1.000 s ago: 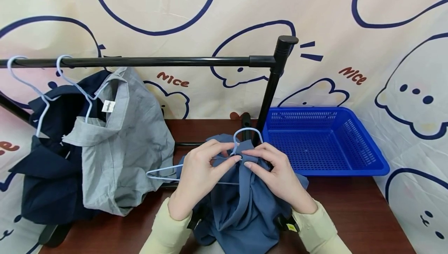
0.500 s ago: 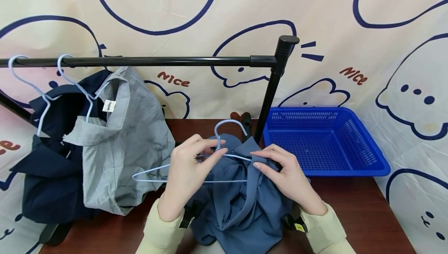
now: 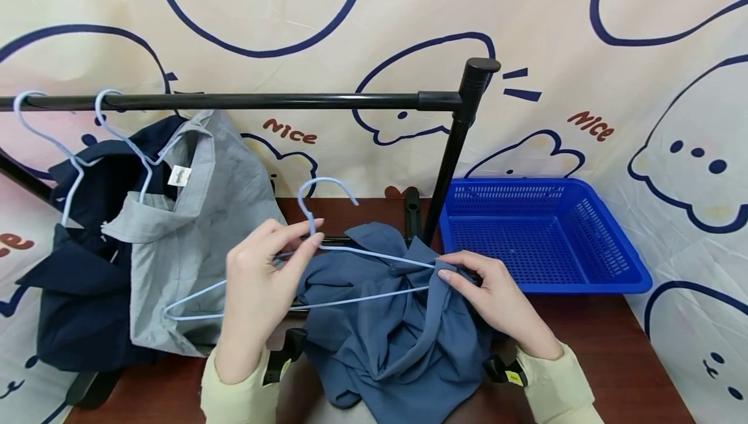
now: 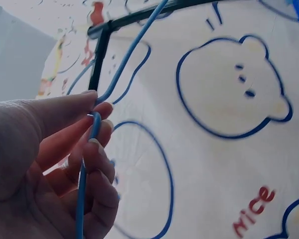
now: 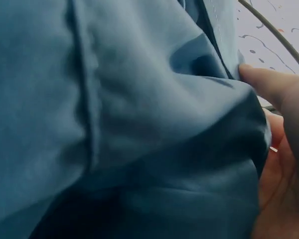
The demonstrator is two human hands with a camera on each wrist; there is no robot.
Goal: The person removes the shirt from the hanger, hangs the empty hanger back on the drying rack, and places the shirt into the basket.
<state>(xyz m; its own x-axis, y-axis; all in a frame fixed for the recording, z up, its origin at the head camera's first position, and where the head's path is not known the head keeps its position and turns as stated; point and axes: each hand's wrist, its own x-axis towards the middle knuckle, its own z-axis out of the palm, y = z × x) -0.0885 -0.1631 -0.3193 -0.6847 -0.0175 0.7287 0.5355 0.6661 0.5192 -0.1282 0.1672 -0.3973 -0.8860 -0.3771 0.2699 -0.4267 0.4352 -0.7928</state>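
Note:
My left hand [image 3: 257, 287] pinches a light blue clothes hanger [image 3: 374, 254] at the base of its hook, between thumb and fingers. The same hanger [image 4: 129, 50] shows close up in the left wrist view. A slate-blue shirt [image 3: 374, 339] lies bunched in front of me. The hanger's right end passes under its fabric; its left end is bare, in front of a grey garment. Thumb and fingers of my right hand [image 3: 497, 294] pinch the shirt's edge near the hanger's right arm. In the right wrist view, the shirt [image 5: 139, 99] fills most of the picture.
A black rail [image 3: 280, 102] crosses behind, joined to a black post [image 3: 452, 158]. From it hang a grey garment [image 3: 234, 203] with a white tag and a navy garment [image 3: 87, 320], on light blue hangers. A blue basket [image 3: 543, 236] stands right on the brown table [image 3: 596, 346].
My left hand has moved left with the hanger, drawing its hook away from the shirt's collar area and uncovering more of it. The right hand has shifted slightly right, still pinching the shirt.

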